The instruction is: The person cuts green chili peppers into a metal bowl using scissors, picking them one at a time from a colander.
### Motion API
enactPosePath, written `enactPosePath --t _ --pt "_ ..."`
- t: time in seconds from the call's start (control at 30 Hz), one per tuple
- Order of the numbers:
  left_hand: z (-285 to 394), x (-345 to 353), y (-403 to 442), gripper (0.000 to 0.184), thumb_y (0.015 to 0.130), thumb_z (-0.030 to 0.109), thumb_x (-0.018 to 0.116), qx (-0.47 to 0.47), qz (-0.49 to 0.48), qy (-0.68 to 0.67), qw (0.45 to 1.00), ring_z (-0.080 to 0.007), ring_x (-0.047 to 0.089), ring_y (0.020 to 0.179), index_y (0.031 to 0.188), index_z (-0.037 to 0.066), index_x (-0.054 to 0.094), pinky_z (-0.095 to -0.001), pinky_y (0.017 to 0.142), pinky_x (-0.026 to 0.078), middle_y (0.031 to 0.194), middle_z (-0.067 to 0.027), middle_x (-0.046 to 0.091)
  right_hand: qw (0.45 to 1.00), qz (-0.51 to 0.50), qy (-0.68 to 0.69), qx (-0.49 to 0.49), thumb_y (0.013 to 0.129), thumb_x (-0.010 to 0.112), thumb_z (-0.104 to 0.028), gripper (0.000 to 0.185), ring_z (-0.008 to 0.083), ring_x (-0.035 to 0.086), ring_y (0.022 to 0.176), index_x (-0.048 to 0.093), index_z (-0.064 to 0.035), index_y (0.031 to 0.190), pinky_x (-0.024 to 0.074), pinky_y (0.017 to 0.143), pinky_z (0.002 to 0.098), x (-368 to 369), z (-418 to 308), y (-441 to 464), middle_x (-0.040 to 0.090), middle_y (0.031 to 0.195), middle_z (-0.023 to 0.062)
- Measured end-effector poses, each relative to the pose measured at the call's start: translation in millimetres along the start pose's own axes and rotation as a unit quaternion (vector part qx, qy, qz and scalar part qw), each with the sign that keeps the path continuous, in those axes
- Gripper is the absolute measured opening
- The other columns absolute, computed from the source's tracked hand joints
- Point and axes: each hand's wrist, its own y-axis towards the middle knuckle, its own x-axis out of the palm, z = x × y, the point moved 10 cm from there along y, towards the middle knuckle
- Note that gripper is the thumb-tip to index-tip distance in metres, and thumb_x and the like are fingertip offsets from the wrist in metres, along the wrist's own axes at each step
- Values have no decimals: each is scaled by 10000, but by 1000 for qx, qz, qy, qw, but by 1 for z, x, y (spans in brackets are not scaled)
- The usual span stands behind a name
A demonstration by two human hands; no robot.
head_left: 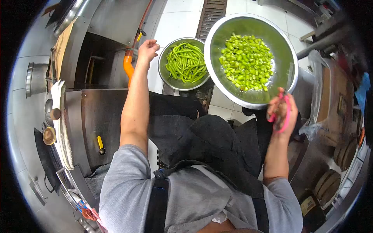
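Pink-handled scissors [286, 112] are in my right hand [283, 112], close to the lower right rim of a large metal bowl [285, 50]. Cut green pieces [248, 62] cover much of that bowl's bottom. A smaller metal bowl [164, 66] to its left holds long whole green peppers or beans [186, 62]; I cannot tell which. My left hand [147, 52] is raised to the left of the smaller bowl, its fingers curled inward. Whether anything is between those fingers is too small to make out.
An orange pipe [128, 66] runs beside my left forearm. Stainless steel equipment [101, 112] stands at the left, with a metal pot [37, 80] beyond. A floor drain grate [211, 15] lies behind the bowls. Clear plastic [318, 73] and a cardboard box [338, 97] are at the right.
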Motion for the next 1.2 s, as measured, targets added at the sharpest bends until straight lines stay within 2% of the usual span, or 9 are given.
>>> enactPosePath --t 0.1,0.23,0.3,0.4,0.5,0.6,0.67,0.93,1.2 --pt "-50 8 33 372 813 122 662 -63 -40 43 996 -189 641 904 1158 13 573 -327 706 539 1058 -97 633 991 51 -103 -71 834 605 -173 472 132 548 482 506 51 1237 418 389 222 -32 -25 3 632 783 117" --pt "-149 46 105 437 768 168 692 -145 -99 145 974 -174 657 845 1165 20 585 -318 698 542 997 -103 667 989 62 -103 -87 848 671 -337 595 120 545 502 471 51 1253 416 393 219 -44 -33 11 628 794 109" --pt "-197 74 133 495 722 233 696 -179 -193 342 902 -225 678 848 1159 24 595 -340 747 545 1014 -134 681 984 116 -106 -88 829 692 -428 674 127 540 508 464 42 1255 398 375 221 -43 -32 15 610 798 102" --pt "-234 102 162 526 705 267 668 -151 -160 442 870 -300 656 969 1170 31 595 -377 839 525 1114 -191 646 978 146 -97 -113 840 679 -425 667 141 515 494 456 31 1274 371 354 225 -51 -31 24 595 790 118" --pt "-226 112 157 464 773 211 617 -191 -88 346 914 -361 566 1139 1188 8 574 -410 962 464 1200 -224 595 971 114 -150 -145 884 620 -414 615 163 497 497 454 24 1282 374 355 264 -42 -36 33 579 777 123" --pt "-242 139 178 539 789 246 623 -140 -100 357 918 -351 527 1182 1266 22 510 -419 1006 426 1265 -233 544 979 162 -89 -88 931 538 -417 575 177 514 519 445 17 1298 396 362 282 -61 -24 36 585 793 132" --pt "-253 151 187 597 800 313 641 -96 -78 348 929 -332 517 1188 1314 62 469 -434 1012 416 1265 -217 543 963 153 -189 -121 960 469 -420 567 198 528 526 426 17 1319 421 367 300 -57 -30 35 590 805 140" --pt "-270 169 178 667 807 462 621 -203 -159 352 900 -318 484 1245 1387 196 425 -414 1041 384 1355 -139 508 961 130 -203 -137 911 584 -415 647 198 537 529 392 34 1335 448 391 284 -52 -30 38 587 857 162" --pt "-270 191 149 662 824 321 585 -172 -159 328 915 -354 503 1219 1428 178 356 -447 1025 407 1319 -195 523 966 128 -179 -133 902 600 -425 653 192 555 595 399 24 1331 448 461 254 -48 -30 35 599 893 155"
